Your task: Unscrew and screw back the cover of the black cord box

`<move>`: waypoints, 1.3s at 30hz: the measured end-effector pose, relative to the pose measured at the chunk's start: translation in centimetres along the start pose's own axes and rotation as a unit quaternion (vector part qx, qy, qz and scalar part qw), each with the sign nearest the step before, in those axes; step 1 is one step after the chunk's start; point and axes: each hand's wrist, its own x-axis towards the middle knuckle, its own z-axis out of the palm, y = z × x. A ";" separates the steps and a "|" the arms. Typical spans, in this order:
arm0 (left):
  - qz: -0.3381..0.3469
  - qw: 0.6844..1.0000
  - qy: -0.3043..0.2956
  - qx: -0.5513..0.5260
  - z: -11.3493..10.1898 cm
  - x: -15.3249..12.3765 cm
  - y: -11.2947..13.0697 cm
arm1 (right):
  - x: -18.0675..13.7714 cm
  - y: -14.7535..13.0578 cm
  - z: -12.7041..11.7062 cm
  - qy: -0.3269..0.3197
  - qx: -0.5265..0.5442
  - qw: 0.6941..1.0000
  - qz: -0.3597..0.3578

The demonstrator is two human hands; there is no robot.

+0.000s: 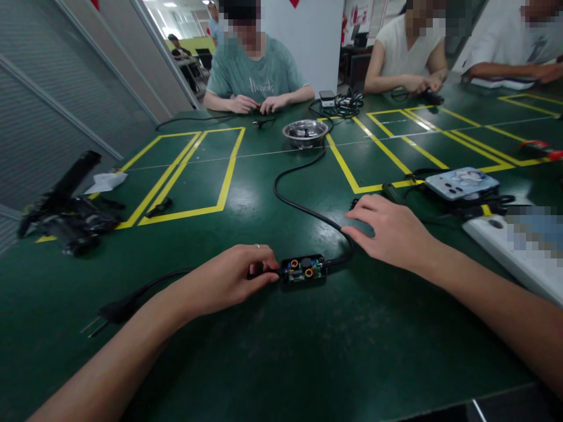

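Note:
A small black open housing lies on the green table, showing a circuit board with copper-wound coils inside. At its left end, my left hand pinches the black power cord. The cord runs left behind my wrist, where a two-pin plug lies on the table. From the housing's right end another black cable curves away toward a metal bowl. My right hand is over the table beside this cable, thumb and fingers apart, with nothing visible in it. Its fingertips are close to the cable; touching cannot be made out.
A metal bowl with small parts stands farther back. Black bundled items lie at left, near a small black piece. A phone and a white object lie at right. Several people sit across the table.

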 end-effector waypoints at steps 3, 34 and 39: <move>-0.006 1.000 -0.010 -0.011 -0.1 0.0 0.0 | 0.4 1.9 0.3 0.003 -0.110 0.993 0.048; -0.049 0.998 -0.025 -0.026 0.7 0.7 -0.2 | 0.6 2.8 -0.6 -0.018 0.018 0.985 0.168; -0.048 0.998 -0.026 -0.023 0.8 0.8 -0.3 | 0.5 1.7 -0.9 0.013 0.052 0.995 0.084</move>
